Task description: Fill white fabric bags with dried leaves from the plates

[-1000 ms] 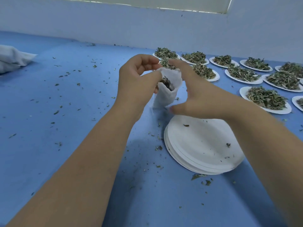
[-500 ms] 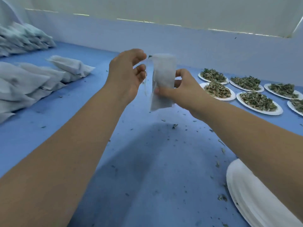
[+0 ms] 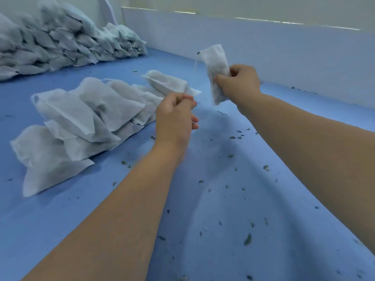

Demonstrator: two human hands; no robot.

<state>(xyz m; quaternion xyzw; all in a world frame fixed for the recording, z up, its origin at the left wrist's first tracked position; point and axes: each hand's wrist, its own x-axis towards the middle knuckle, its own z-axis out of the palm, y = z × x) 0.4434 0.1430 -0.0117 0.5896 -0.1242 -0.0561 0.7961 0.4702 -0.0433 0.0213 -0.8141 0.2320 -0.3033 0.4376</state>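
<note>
White fabric bag [image 3: 216, 63] sits in the right hand [image 3: 239, 83], fingers [image 3: 223, 79] curled round its lower half and gripping it. The bag is off the counter [image 3: 223, 199], up in the air over the far side, near the white back wall [image 3: 284, 53]. It is roughly upright, top tilted a bit left, lower corner sticking out under the hand. Dark fill shows faintly through the fabric and a dark leaf bit sits at the top left corner. Thin drawstring [image 3: 195, 72] runs from that top corner down to the left hand [image 3: 174, 114], whose fingers [image 3: 188, 102] are curled tight, thumb and forefinger pinching the string's lower end. Left hand is lower and nearer than the right, the two hands apart, and only the string links them. Both forearms are bare, reaching in from the near edge. Loose pile of filled bags [image 3: 81, 118] lies on the counter toward the left edge, just beyond and left of the left hand, bags overlapping and leaning on each other. Bigger stack of filled bags [image 3: 60, 43] is at the far left corner, banked against the wall, well apart from the hands. Leaf crumbs [image 3: 247, 239] are scattered over the blue surface, mostly near and right of centre. Plates are out of view.
</note>
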